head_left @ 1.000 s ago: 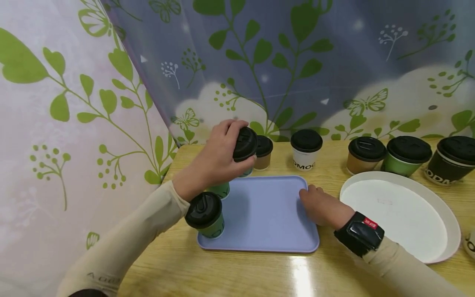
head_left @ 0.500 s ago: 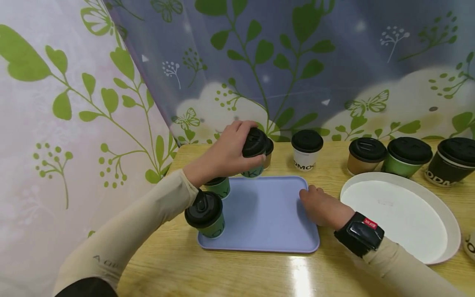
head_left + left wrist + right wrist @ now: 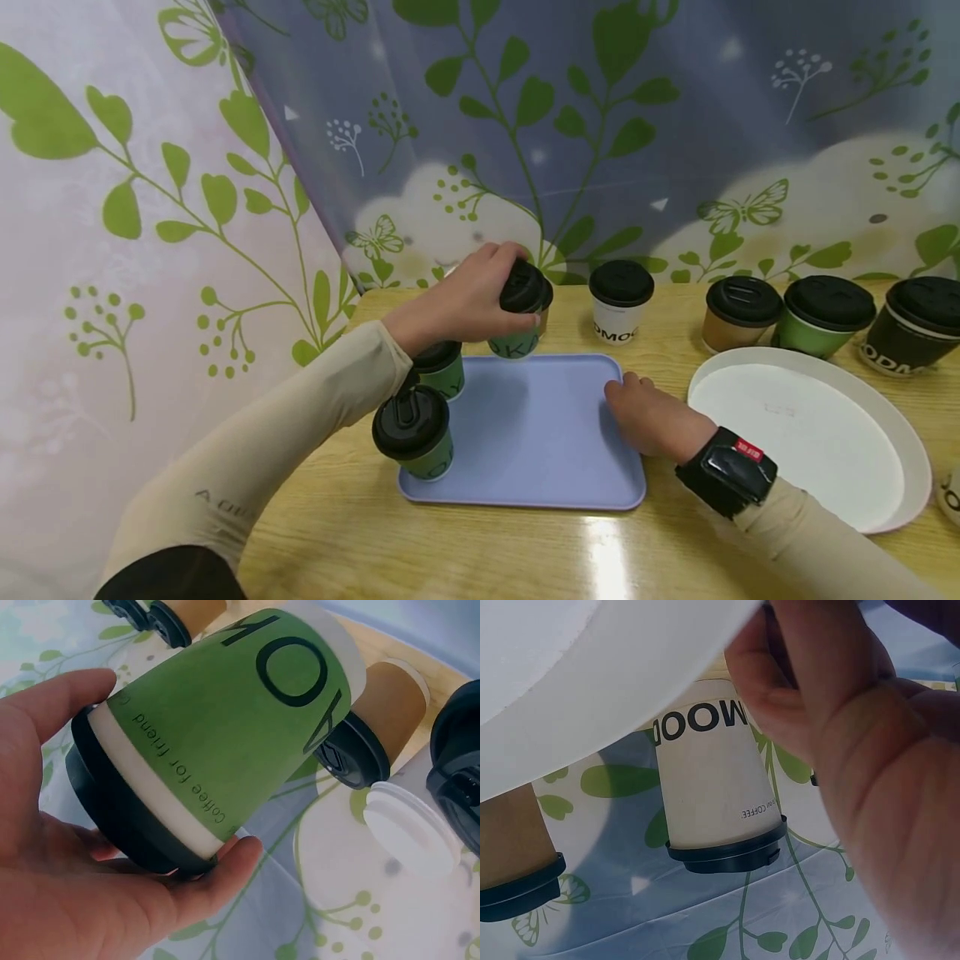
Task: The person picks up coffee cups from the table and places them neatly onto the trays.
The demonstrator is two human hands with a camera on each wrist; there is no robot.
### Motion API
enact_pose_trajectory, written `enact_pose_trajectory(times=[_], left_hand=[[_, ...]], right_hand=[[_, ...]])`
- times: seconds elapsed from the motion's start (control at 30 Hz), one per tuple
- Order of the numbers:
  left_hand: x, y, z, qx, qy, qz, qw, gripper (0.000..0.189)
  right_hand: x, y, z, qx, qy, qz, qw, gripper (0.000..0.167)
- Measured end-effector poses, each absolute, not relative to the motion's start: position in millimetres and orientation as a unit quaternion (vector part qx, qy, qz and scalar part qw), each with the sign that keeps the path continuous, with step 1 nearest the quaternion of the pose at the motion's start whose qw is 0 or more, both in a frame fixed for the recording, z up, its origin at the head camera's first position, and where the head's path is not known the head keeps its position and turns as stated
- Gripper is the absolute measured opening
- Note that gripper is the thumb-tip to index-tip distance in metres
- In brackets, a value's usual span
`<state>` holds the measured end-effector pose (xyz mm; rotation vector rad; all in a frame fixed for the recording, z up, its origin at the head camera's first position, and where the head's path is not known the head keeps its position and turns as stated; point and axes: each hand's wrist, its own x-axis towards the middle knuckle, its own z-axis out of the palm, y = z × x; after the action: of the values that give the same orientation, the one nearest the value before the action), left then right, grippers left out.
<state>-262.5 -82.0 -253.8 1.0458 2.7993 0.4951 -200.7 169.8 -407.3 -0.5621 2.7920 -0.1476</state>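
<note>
My left hand (image 3: 468, 296) grips a green paper coffee cup (image 3: 515, 340) by its black lid, thumb and fingers spread round it. The cup hangs over the back edge of a lavender tray (image 3: 555, 442); in the left wrist view its green side (image 3: 240, 720) with dark lettering shows fully. On the tray's left side stand two green lidded cups, the front one (image 3: 415, 433) and one behind it (image 3: 442, 371), partly covered by my forearm. My right hand (image 3: 652, 417) holds the tray's right rim with curled fingers.
Behind the tray stand a white cup (image 3: 621, 304) and a brown cup (image 3: 390, 705). A white-lidded cup (image 3: 412, 825) shows in the left wrist view. To the right lies a round white tray (image 3: 802, 442), with brown (image 3: 738, 312), green (image 3: 823, 312) and black (image 3: 911, 325) cups behind it.
My left hand has carried the green cup a little to the right, in front of the brown cup. The right hand and the tray have stayed in place.
</note>
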Motion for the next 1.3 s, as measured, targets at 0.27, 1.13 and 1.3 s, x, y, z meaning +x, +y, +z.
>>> enact_pose_trajectory(times=[0.27, 1.13, 1.3], left_hand=[[-267.9, -76.0, -244.7, 0.338, 0.927, 0.141, 0.078, 0.079], [-263.8, -70.3, -259.4, 0.331, 0.928, 0.093, 0.144, 0.082], [-263.6, -71.5, -262.4, 0.327, 0.929, 0.08, 0.15, 0.083]], right_hand=[[-200.3, 169.8, -407.7, -0.197, 0.969, -0.045, 0.141, 0.019], [-198.9, 168.4, -405.9, -0.193, 0.969, -0.048, 0.147, 0.022], [-199.1, 168.5, -406.5, -0.195, 0.969, -0.044, 0.143, 0.022]])
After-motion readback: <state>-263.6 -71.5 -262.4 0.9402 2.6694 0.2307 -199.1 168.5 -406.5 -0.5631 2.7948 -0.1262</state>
